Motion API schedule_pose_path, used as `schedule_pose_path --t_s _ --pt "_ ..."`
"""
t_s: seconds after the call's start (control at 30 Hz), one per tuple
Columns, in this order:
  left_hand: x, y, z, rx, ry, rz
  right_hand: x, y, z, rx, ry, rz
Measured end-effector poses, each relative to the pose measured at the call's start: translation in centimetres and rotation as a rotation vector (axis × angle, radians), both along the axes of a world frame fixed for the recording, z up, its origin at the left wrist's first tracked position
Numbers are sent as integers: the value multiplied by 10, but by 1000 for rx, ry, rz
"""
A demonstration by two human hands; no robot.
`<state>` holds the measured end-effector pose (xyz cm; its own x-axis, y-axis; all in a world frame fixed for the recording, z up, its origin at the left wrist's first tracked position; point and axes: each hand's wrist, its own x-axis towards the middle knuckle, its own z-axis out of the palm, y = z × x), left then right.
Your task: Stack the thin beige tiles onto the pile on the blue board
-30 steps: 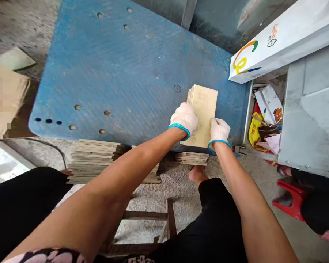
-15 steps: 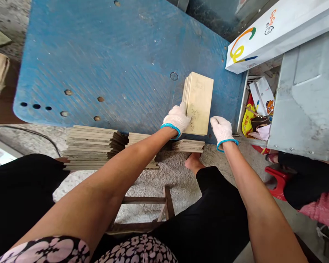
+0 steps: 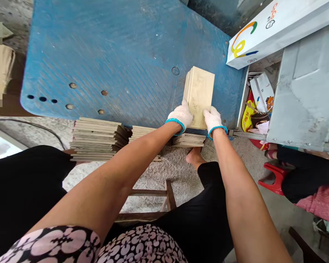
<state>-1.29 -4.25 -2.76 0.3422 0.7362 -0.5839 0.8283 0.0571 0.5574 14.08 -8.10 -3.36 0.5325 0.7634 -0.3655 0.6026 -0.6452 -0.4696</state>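
Right of frame centre, my gloved left hand [image 3: 182, 116] and right hand [image 3: 213, 119] clasp the near end of a stack of pale wooden boards [image 3: 199, 95], flat on the blue table [image 3: 112, 54].

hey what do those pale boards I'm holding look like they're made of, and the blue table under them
The stack of boards looks like thin plywood or similar sheet wood: pale, matte, unfinished, with layered edges showing. The blue table seems to be painted metal or board, scuffed with diagonal scratches and drilled holes; which one I can't tell. The left hand and right hand wear white knit gloves.
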Motion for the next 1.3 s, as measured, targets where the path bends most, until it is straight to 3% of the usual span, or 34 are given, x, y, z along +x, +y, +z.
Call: schedule_pose_path --t_s 0.27,0.4,0.5,0.6,0.73,0.97,1.3 --pt "6 4 6 -68 23 17 -1 2 -8 33 39 17" --pt "-2 1 7 -63 -31 32 12 -11 -1 82 5 -12" --pt "-14 -11 17 -23 -58 85 24 -43 16 47 -134 39" --pt "-27 -35 31 -14 -58 132 26 -88 32 -102 -200 160" --pt "-41 -78 40 -78 -58 134 12 -135 35 -312 -180 296" --pt "-47 -126 25 -219 -40 114 -18 -149 21 -312 -192 251" --pt "-46 -135 -3 -274 -184 208 -24 -154 9 -159 -31 109"
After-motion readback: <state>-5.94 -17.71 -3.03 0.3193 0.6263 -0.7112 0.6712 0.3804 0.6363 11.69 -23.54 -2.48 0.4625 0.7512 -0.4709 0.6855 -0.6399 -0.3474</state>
